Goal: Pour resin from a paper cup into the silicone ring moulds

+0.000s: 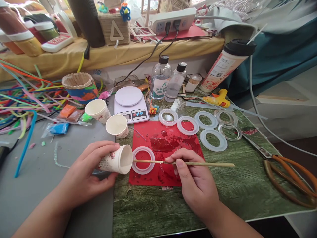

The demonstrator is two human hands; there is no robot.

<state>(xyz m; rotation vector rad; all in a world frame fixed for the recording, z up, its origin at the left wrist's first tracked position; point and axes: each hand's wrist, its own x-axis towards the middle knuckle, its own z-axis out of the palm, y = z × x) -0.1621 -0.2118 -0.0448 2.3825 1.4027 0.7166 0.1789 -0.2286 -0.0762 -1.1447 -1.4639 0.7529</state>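
My left hand (85,168) is wrapped round a white paper cup (125,159), tipped on its side with its mouth facing right. Just right of its rim lies a translucent ring mould (153,159) on a red sheet (145,134) with wet, shiny patches. Between the thumb and fingers of my right hand (195,175) is a thin wooden stick (213,164), held level. Its left tip is over the ring mould's left edge, close to the cup's mouth. Whether liquid is leaving the cup, I cannot tell.
Several more ring moulds (213,140) lie to the right, near large scissors (284,165) and a yellow glue gun (219,98). Two paper cups (117,126) stand before a white scale (132,105). Behind are bottles (159,82) and a tilted drink cup (223,67). Pipe cleaners (24,96) clutter the left.
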